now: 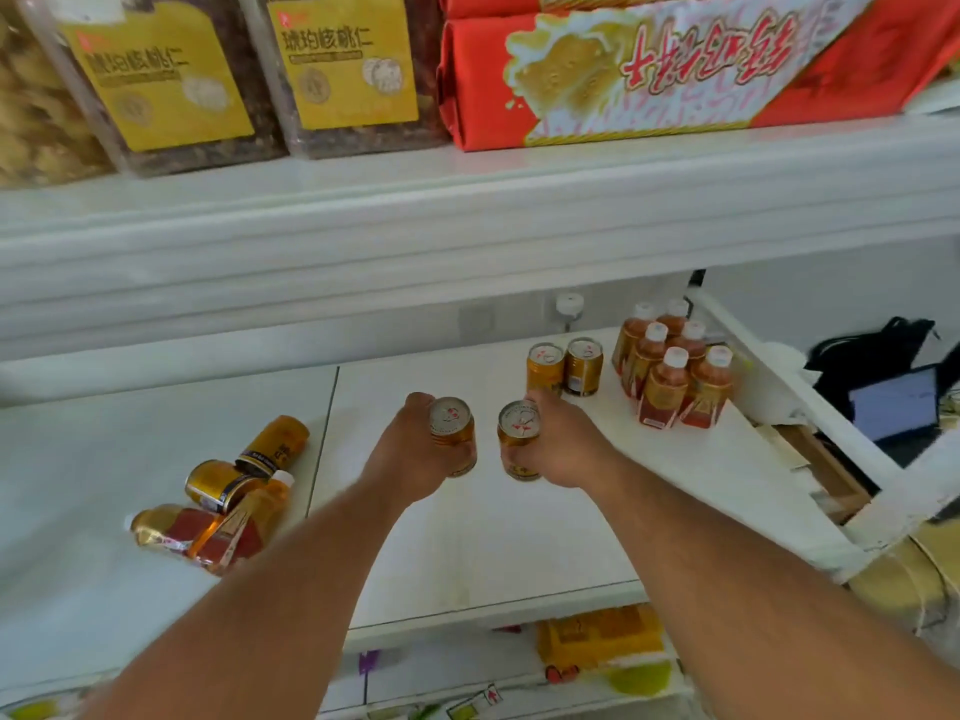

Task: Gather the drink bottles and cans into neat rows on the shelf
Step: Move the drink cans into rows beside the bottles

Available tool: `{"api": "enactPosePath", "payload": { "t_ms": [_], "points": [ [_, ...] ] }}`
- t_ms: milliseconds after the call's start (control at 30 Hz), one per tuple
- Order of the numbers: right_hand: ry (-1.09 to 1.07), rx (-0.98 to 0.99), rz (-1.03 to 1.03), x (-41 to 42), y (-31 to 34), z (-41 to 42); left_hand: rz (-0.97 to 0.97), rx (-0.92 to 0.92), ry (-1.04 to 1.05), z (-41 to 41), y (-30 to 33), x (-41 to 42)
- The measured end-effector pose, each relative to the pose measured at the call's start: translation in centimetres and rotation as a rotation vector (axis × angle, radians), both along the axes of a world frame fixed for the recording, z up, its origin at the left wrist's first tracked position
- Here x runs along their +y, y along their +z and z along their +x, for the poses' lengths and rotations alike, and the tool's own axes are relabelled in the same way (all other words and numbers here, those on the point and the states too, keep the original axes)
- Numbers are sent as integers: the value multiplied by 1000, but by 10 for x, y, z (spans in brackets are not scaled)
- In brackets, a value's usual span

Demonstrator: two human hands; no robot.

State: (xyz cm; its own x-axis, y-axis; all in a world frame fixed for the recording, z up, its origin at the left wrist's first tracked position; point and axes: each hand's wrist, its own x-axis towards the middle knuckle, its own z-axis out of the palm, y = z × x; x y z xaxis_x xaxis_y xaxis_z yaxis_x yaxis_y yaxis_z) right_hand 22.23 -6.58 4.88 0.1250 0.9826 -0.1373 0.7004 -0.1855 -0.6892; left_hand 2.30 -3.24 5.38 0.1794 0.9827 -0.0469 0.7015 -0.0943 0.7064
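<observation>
My left hand (pixel 410 449) grips an upright gold can (pixel 453 433) above the white shelf (pixel 467 537). Just to its right, my right hand (pixel 563 441) grips a second gold can (pixel 518 439). Two gold cans (pixel 565 367) stand side by side further back. To their right, several amber bottles with white caps (pixel 675 363) stand in two rows. On the left of the shelf lies a loose heap: two gold cans on their sides (pixel 244 467) and two bottles lying down (pixel 218 527).
The shelf above holds two clear tubs with yellow labels (pixel 249 75) and red biscuit packs (pixel 675 70). A white-capped fitting (pixel 570 306) sits at the back wall. A black bag and a dark screen (pixel 893 392) lie right of the shelf end. Yellow goods (pixel 597 636) fill the shelf below.
</observation>
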Motion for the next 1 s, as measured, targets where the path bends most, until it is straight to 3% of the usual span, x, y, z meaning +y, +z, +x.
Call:
{"api": "enactPosePath", "payload": {
  "t_ms": [433, 1000],
  "points": [
    [25, -11, -6, -112, 8, 66, 30, -60, -40, 69, 12, -115],
    [-103, -65, -4, -119, 13, 90, 14, -50, -170, 90, 1, -98]
  ]
}}
